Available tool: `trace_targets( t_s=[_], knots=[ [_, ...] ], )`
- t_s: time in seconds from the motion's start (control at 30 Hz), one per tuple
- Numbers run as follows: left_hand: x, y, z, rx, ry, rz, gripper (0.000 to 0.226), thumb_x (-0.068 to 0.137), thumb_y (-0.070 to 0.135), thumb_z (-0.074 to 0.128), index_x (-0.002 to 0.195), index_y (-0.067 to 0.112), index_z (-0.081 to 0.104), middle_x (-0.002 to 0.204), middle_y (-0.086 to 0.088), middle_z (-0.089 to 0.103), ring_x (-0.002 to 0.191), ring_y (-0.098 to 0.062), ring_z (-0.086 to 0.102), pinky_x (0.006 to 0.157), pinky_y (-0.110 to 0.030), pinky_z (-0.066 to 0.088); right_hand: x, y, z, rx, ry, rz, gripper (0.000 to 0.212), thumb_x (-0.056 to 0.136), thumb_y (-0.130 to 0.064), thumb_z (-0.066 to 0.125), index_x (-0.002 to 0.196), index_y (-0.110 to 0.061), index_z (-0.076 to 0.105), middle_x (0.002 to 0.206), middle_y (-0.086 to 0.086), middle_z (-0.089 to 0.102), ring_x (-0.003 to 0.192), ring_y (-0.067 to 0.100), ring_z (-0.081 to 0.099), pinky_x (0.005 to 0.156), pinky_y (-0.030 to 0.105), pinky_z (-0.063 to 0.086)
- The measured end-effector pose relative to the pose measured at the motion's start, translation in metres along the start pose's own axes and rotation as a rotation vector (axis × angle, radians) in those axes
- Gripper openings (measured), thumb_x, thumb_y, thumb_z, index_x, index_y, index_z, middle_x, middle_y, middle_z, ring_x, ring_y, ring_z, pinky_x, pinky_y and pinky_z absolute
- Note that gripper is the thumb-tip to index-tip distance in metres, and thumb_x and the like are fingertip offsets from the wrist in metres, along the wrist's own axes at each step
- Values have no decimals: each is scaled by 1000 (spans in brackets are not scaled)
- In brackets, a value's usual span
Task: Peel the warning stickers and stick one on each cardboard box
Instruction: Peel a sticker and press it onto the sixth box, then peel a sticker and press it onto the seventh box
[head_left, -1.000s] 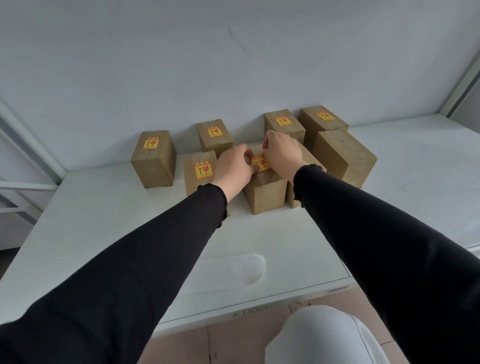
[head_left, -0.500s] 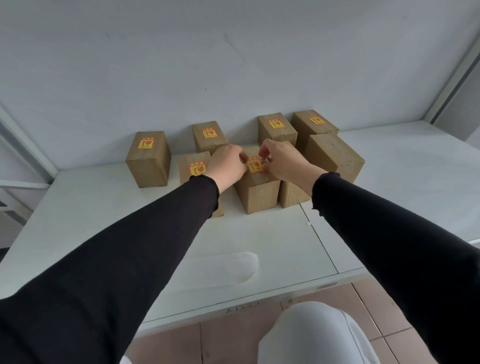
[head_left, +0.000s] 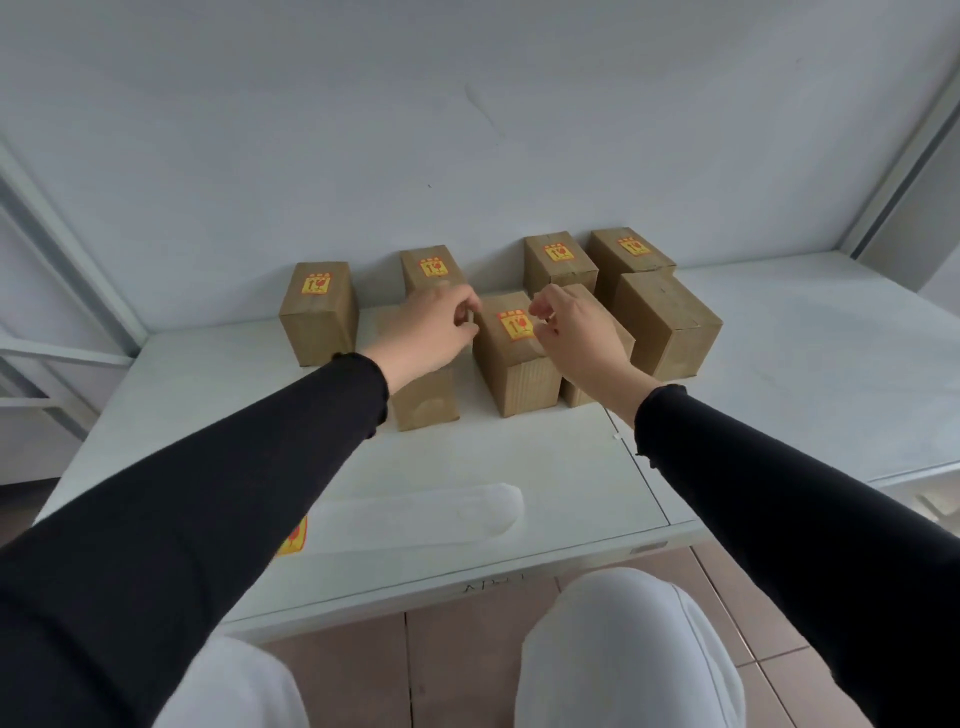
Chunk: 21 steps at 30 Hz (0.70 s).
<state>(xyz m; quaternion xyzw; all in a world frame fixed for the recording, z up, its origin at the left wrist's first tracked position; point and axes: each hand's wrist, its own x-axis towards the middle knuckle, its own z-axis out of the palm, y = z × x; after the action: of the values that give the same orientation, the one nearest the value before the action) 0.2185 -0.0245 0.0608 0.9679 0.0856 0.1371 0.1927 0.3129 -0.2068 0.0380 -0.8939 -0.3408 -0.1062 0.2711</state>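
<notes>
Several brown cardboard boxes stand on the white table. The centre box carries a yellow-and-red warning sticker lying flat on its top. My left hand hovers just left of that box with loosely curled fingers and holds nothing; it covers the top of the box below it. My right hand sits at the sticker's right edge, fingers curled, empty, and hides most of another box. The right-hand box shows a bare top. The left box and three back boxes show stickers.
A white backing strip lies near the table's front edge, with one sticker at its left end half under my left sleeve. The wall stands right behind the boxes. My knees are below the table edge.
Both hands have come off the sticker on the centre box and drawn slightly apart, so the sticker now shows whole.
</notes>
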Motion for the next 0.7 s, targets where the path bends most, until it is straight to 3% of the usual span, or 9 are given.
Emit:
trace_targets(
  t_s=[0.2, 0.33, 0.43, 0.53, 0.7],
  knots=[
    [-86, -53, -34, 19, 50, 23, 14, 95, 27, 63, 107, 25, 69, 111, 6, 56, 106, -15, 51, 84, -31, 38, -50, -51, 7, 5, -29, -133, 18, 97, -18, 53, 112, -22, 62, 116, -4, 64, 105, 18, 58, 94, 39, 46],
    [-149, -89, -44, 44, 33, -30, 13, 93, 25, 65, 105, 24, 71, 105, 3, 61, 106, -19, 54, 91, -37, 43, -79, -101, 31, 32, -106, -225, 18, 94, -18, 53, 110, -21, 62, 115, -4, 64, 104, 20, 57, 86, 40, 45],
    [-186, -112, -46, 44, 17, -104, 15, 95, 24, 63, 108, 23, 71, 110, 5, 62, 108, -16, 52, 92, -34, 41, -98, -138, 56, 45, -160, -265, 17, 94, -21, 57, 110, -22, 64, 115, -5, 65, 106, 20, 56, 84, 36, 43],
    [-213, -131, -42, 46, -12, -184, 17, 95, 23, 62, 111, 24, 68, 113, 4, 61, 108, -16, 54, 90, -34, 44, -118, -166, 86, 78, -227, -266, 16, 95, -23, 58, 111, -24, 64, 112, -7, 65, 104, 16, 57, 87, 34, 44],
    [-240, -150, -28, 61, -116, -294, 30, 94, 23, 64, 124, 20, 63, 124, -1, 59, 115, -19, 54, 93, -33, 46, -143, -190, 127, 98, -293, -212, 18, 94, -21, 56, 111, -20, 63, 105, -4, 66, 98, 20, 58, 79, 31, 41]
  ],
)
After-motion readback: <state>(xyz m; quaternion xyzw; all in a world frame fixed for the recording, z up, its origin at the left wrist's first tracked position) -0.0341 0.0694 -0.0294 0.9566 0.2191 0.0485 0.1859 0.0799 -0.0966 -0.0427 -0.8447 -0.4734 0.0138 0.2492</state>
